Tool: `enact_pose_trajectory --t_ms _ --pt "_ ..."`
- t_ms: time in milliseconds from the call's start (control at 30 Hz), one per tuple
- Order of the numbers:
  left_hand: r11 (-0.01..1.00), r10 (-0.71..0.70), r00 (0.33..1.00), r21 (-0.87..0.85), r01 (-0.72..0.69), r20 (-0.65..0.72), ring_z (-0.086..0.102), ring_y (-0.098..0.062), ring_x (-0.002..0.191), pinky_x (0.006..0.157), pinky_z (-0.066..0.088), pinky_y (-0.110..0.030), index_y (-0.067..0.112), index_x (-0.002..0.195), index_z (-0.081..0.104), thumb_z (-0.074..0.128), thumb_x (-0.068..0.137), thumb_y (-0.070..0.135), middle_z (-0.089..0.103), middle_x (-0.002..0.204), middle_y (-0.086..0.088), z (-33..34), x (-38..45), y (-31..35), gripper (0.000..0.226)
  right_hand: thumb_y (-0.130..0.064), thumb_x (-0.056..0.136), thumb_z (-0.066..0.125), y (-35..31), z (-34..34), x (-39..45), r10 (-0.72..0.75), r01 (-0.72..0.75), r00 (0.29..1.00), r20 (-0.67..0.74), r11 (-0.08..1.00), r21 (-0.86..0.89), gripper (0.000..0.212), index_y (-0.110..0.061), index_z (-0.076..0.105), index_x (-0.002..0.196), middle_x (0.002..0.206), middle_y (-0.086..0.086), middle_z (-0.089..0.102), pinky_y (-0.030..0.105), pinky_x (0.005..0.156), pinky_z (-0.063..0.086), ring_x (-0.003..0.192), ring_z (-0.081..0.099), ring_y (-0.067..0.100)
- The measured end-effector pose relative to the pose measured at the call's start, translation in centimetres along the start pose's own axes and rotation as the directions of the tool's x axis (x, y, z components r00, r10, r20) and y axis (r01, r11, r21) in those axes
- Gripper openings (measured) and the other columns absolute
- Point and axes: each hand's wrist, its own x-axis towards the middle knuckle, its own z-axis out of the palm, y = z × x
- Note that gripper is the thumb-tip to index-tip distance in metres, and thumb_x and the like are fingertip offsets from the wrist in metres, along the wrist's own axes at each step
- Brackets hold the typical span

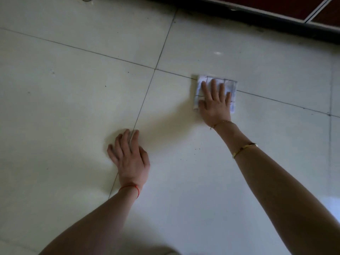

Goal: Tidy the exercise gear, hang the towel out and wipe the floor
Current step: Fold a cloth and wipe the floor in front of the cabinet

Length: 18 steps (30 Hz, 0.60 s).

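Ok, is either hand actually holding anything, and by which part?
Nothing is gripped. The right hand presses flat on the middle of the folded cloth; the left hand rests bare on the floor tiles.

You had no readable text, label, brand, number or sign in view; the checked cloth point(230, 87) and the floor tiles point(73, 98) carried none.

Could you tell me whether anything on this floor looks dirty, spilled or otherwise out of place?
Only small dark specks dot the pale tiled floor, some between the hands. Nothing looks spilled or broken.
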Motion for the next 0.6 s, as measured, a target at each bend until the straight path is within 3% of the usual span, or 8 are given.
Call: enact_pose_trajectory --t_ms 100,233,333,600 --pt "1.000 0.004 1.000 -0.005 -0.004 -0.009 0.032 -0.033 0.138 0.116 0.016 -0.057 0.018 0.143 0.044 0.043 0.089 0.020 0.038 0.150 -0.008 0.0 0.0 0.0 0.054 -0.033 0.097 0.029 -2.0 0.8 -1.6 -0.055 0.055 0.998 0.012 0.999 0.002 0.061 -0.027 0.007 0.154 0.162 0.006 -0.002 0.052 0.118 -0.009 0.148 -0.010 0.031" --pt "1.000 -0.009 1.000 -0.025 0.009 -0.009 0.032 -0.032 0.137 0.116 0.016 -0.056 0.018 0.142 0.045 0.040 0.087 0.022 0.038 0.150 -0.007 -0.2 -0.1 0.1 0.054 -0.038 0.091 0.019 -5.2 2.8 -6.4 -0.250 0.250 0.967 0.056 0.968 0.002 0.064 -0.024 0.012 0.154 0.162 0.007 0.001 0.053 0.118 -0.006 0.148 -0.007 0.033" --pt "0.999 0.003 0.999 -0.037 -0.004 -0.037 0.035 -0.033 0.135 0.114 0.018 -0.055 0.018 0.139 0.047 0.043 0.087 0.020 0.041 0.147 -0.007 -0.1 -0.1 0.0 0.052 -0.036 0.093 0.023 -7.0 4.8 -11.1 -0.356 0.356 0.934 0.039 0.935 0.017 0.061 -0.022 0.019 0.153 0.161 0.009 0.011 0.055 0.118 0.002 0.148 0.001 0.035" --pt "0.999 0.042 0.998 -0.021 -0.042 -0.040 0.034 -0.034 0.136 0.112 0.019 -0.054 0.017 0.138 0.045 0.049 0.093 0.029 0.039 0.147 -0.009 0.1 -0.5 -0.4 0.047 -0.035 0.100 0.026 -6.2 6.5 -21.0 -0.377 0.378 0.926 0.029 0.926 -0.017 0.057 -0.024 0.012 0.154 0.162 0.006 0.007 0.055 0.118 0.007 0.148 -0.002 0.032"
